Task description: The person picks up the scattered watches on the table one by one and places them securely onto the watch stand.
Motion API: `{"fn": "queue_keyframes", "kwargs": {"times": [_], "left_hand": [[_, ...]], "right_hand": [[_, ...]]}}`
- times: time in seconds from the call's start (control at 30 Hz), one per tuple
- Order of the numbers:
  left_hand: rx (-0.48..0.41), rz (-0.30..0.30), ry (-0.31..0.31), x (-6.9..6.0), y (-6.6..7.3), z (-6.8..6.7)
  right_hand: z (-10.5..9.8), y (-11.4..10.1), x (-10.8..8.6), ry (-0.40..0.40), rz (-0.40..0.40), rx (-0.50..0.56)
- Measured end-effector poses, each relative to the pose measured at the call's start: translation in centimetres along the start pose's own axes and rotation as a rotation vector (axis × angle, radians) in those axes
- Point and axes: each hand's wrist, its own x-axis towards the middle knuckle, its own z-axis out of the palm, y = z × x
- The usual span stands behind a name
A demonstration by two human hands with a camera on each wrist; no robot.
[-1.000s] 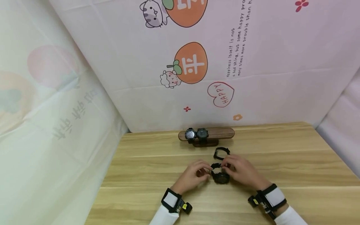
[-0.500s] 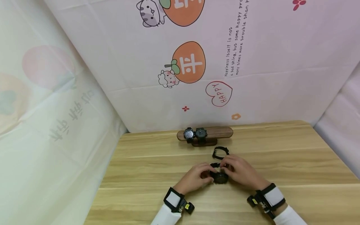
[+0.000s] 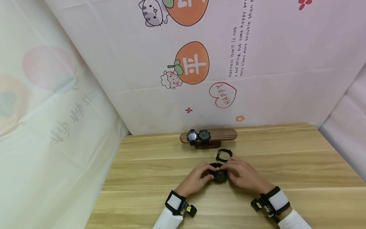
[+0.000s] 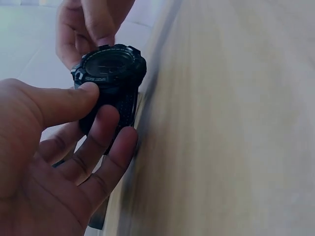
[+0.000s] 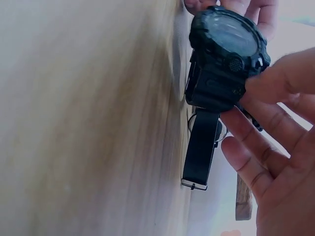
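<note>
A black digital watch [image 3: 219, 176] with a round, chunky case sits between both hands above the wooden table. My left hand [image 3: 197, 178] pinches it from the left, thumb on the case edge and fingers behind in the left wrist view. From the right, my right hand [image 3: 243, 173] holds the opposite side of the watch [image 5: 231, 37], its thumb against the case. A black strap [image 5: 201, 147] ending in a metal buckle extends from beneath the case in the right wrist view. Just beyond the right fingers lies a black looped band [image 3: 219, 156], partly hidden by them.
At the back of the wooden table [image 3: 143, 178] stands a dark wooden watch stand [image 3: 224, 135]. Two watches are strapped on its left part, one with a silvery face [image 3: 192, 136] and a darker one [image 3: 204, 135]. A printed white cloth [image 3: 137, 105] hangs behind.
The watch has shifted slightly left and away from me, with both hands now gripping it. My left fingers first came in towards it. The band and the stand stay put.
</note>
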Motion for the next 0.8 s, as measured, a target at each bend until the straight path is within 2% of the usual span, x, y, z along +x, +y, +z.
{"fn": "queue_keyframes", "kwargs": {"times": [0.3,0.6,0.7,0.8], "left_hand": [[-0.064,-0.025,0.019,0.02,0.09,-0.71],[-0.051,0.028,0.061,0.14,-0.13,-0.81],[-0.07,0.023,0.081,0.17,-0.11,-0.69],[-0.105,0.001,0.114,0.19,-0.07,-0.55]], "right_hand": [[-0.22,-0.6,0.06,-0.007,0.028,0.015],[-0.16,-0.56,0.1,0.01,-0.017,0.053],[-0.24,-0.54,0.07,0.019,-0.035,0.06],[-0.25,-0.53,0.08,0.012,-0.04,0.112]]}}
